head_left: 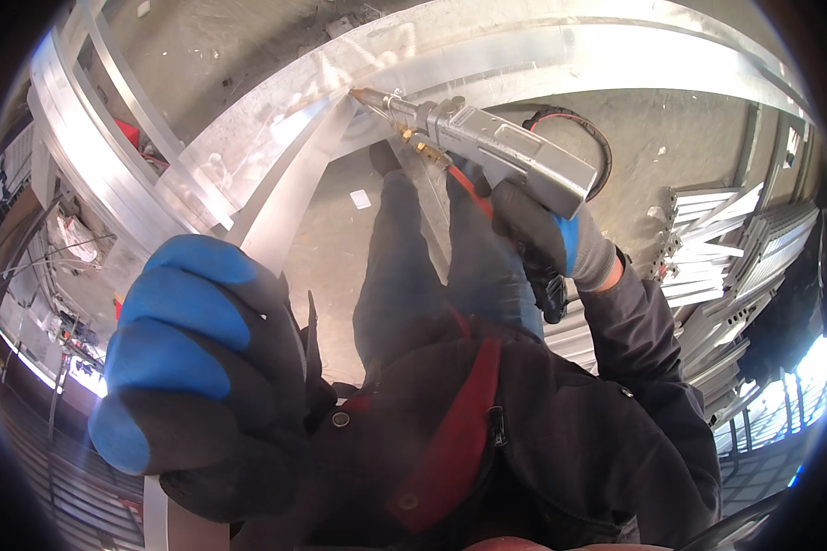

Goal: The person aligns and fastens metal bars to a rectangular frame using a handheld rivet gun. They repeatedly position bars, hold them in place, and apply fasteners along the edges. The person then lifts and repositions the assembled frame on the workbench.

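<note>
Gun [524, 151] in gloved R hand [544, 231], metal strip [289, 197] in gloved L hand [207, 354].

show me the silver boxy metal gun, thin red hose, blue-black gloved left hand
Silver metal gun [515, 149], head view: its boxy housing
Red hose [470, 189], head view: its exposed stretch
Gloved left hand [213, 363], head view: middle of the hand

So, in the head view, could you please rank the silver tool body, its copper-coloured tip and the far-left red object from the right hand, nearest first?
1. Silver tool body: held in the right hand.
2. Copper-coloured tip: the tool's front end, up and left.
3. Red object: far left.
</note>
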`<state>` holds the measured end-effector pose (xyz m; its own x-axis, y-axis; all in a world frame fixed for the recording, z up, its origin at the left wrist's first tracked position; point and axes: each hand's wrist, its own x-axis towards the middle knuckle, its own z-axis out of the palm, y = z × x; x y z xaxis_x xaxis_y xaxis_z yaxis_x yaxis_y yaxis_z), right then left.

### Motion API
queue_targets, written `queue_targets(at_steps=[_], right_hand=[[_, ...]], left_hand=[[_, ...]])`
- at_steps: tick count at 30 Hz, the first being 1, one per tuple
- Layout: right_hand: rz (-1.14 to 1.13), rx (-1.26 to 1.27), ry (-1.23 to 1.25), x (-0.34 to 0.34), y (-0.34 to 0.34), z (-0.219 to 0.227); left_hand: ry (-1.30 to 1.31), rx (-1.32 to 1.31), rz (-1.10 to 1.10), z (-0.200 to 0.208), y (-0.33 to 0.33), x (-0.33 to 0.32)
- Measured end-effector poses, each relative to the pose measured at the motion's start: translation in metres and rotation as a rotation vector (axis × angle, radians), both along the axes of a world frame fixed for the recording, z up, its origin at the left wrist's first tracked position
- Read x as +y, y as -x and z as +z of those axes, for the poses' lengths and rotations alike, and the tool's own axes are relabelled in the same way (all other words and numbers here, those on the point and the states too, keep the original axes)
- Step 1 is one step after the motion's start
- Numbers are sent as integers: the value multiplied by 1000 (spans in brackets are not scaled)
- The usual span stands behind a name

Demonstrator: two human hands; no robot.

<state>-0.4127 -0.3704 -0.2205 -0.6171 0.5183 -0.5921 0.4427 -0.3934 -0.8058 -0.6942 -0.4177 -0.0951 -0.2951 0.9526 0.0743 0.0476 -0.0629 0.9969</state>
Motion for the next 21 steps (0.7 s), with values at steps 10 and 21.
queue_targets(at_steps=[10,21], right_hand=[[-82,160,-139,-4,2,-11],[-42,9,119,-3,-9,-9]], left_hand=[[-34,-47,14,-3,-1,-3],[-86,-109,-62,-6,15,-1]])
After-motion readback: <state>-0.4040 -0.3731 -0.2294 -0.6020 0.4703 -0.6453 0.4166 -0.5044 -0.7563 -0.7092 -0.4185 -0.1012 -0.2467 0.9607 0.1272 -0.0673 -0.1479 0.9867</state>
